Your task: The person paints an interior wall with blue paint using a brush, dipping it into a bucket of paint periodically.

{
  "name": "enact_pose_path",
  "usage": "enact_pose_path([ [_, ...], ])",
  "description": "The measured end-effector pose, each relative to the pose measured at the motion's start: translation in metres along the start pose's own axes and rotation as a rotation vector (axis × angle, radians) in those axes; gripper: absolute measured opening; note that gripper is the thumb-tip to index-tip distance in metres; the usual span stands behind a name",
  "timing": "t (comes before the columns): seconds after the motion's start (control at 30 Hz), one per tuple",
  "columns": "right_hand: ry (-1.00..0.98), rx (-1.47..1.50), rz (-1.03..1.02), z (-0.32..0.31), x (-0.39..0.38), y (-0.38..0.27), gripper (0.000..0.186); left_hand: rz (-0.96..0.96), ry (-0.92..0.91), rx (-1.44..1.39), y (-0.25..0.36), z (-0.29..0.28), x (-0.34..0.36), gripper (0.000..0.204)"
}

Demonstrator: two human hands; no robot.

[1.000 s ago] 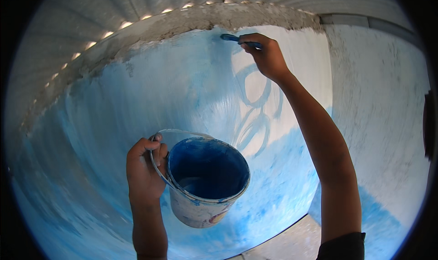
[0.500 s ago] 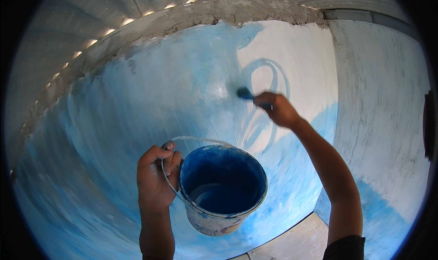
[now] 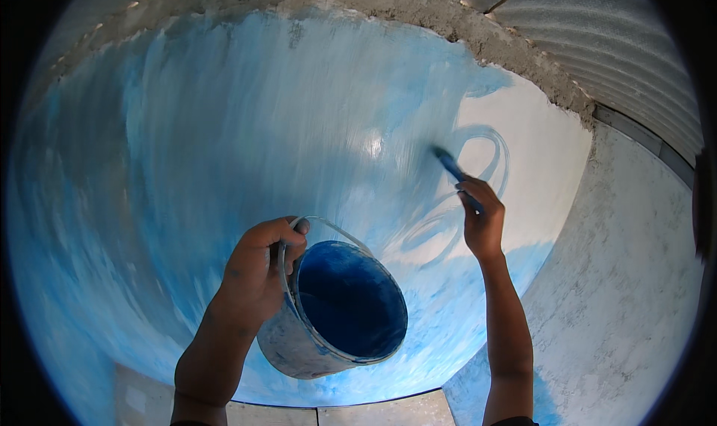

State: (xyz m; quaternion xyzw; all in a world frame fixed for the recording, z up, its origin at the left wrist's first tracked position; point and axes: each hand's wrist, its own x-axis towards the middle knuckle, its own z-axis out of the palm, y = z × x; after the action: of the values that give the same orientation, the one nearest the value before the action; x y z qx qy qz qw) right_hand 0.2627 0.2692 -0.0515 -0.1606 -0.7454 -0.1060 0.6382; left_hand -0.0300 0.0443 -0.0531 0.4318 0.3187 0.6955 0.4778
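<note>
Holding the brush [image 3: 451, 166]: your right hand [image 3: 484, 218] was closed round it, thumb and fingers together, probably to leave the bristles [image 3: 440, 154] free to meet the wall [image 3: 261, 127].
Bristles: they were at the wall, beside the pale patch [image 3: 549, 146] with its blue loops; blur hid whether they touched.
Handle [image 3: 341, 230]: your left hand [image 3: 261, 254] was curled firmly round it, likely so that the bucket hung within the brush's reach.
Bucket [image 3: 287, 347]: it hung below the brush and to its left, tilted, its mouth partly toward you, which seemed to keep the inside in sight.
Inside: blue coated the sides; it was too dark to tell how much paint lay deeper.
</note>
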Motion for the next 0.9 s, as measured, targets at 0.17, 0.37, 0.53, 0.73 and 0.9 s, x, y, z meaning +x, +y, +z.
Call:
enact_pose_path([
  [0.17,-0.402,-0.107,0.001,0.006,-0.052,-0.008,0.025,0.332,0.033,0.510,-0.012,-0.005,0.001,0.011],
  [0.37,-0.918,0.105,0.228,-0.001,-0.083,0.006,0.018,0.186,0.050,0.224,-0.008,0.002,-0.001,0.007],
  [0.53,-0.368,0.149,0.287,-0.034,-0.030,0.041,0.026,-0.063,0.102,-0.076,-0.007,-0.002,-0.002,0.012],
  [0.73,-0.328,0.082,0.305,-0.033,-0.063,0.027,0.030,-0.083,0.124,0.022,-0.001,0.003,-0.003,0.014],
  [0.9,-1.192,0.062,0.367,-0.003,-0.119,0.015,0.029,-0.126,0.212,0.015,0.005,0.016,-0.001,0.008],
])
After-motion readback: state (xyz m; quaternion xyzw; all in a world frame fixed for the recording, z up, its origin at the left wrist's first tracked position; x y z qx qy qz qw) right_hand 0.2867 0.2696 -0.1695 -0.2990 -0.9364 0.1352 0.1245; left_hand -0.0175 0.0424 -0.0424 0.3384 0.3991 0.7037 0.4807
